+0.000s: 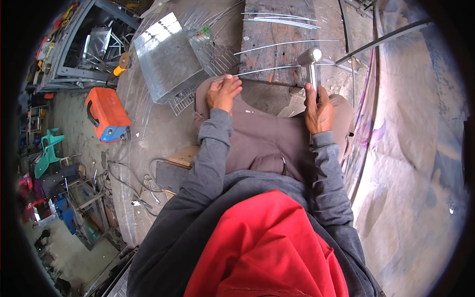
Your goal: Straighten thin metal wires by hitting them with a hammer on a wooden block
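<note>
My left hand (222,94) is closed on one end of a thin metal rod (267,69), by my left knee. That rod runs to the right across the near end of a worn wooden plank (274,55), slightly bowed. My right hand (319,110) is wrapped round the handle of a metal hammer (310,57). The hammer's head is up over the plank's right edge, near the rod's far end; whether it touches the rod I cannot tell. Another rod (287,45) lies across the plank farther off, with several more rods (284,21) bunched beyond it.
Left of the plank stands a shiny sheet-metal box (166,57) beside wire grids (217,57). Farther left are a yellow angle grinder (119,69), an orange machine (110,114) with cables (123,168), and a metal frame (79,72). A pale sheet (401,148) hangs or lies to the right.
</note>
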### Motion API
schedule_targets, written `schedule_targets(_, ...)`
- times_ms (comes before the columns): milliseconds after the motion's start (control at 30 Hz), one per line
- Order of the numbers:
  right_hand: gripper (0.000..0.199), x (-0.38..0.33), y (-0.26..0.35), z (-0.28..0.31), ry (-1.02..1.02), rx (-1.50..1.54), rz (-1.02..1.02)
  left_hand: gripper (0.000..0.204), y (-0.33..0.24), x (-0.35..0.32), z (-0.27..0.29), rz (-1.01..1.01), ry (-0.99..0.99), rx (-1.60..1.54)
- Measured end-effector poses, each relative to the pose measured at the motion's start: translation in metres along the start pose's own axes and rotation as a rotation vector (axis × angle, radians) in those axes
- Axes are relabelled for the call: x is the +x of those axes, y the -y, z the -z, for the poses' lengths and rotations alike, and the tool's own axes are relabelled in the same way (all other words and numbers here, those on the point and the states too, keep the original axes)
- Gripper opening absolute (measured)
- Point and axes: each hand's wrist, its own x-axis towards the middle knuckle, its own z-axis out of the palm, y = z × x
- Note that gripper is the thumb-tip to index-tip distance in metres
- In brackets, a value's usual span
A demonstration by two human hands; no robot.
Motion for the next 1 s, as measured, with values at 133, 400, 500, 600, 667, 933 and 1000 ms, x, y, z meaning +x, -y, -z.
schedule_targets(133, 0.047, 0.007, 0.001, -0.007, 0.098, -0.136, 0.028, 0.041, 0.002, 0.002, -0.005, 0.001, -0.003, 0.015)
schedule_targets(400, 0.047, 0.012, 0.009, -0.003, 0.080, -0.120, 0.052, 0.033, 0.004, 0.003, -0.008, 0.028, -0.011, 0.025)
schedule_targets(500, 0.046, 0.002, 0.012, -0.005, 0.027, -0.038, 0.017, 0.032, 0.002, 0.001, -0.015, 0.045, -0.040, 0.059)
schedule_targets(600, 0.046, 0.002, 0.005, -0.008, 0.049, -0.086, 0.043, 0.032, 0.002, 0.003, -0.018, 0.059, -0.039, 0.083)
schedule_targets(667, 0.047, 0.002, 0.006, -0.007, 0.080, -0.093, 0.070, 0.032, 0.004, 0.007, -0.017, 0.056, -0.034, 0.095)
schedule_targets(933, 0.043, -0.010, 0.018, -0.014, 0.046, -0.103, 0.053, 0.031, 0.006, 0.005, -0.020, 0.048, -0.021, 0.115)
schedule_targets(1000, 0.042, -0.004, 0.017, -0.015, 0.097, -0.176, 0.100, 0.031, 0.006, 0.005, -0.020, 0.047, -0.010, 0.116)
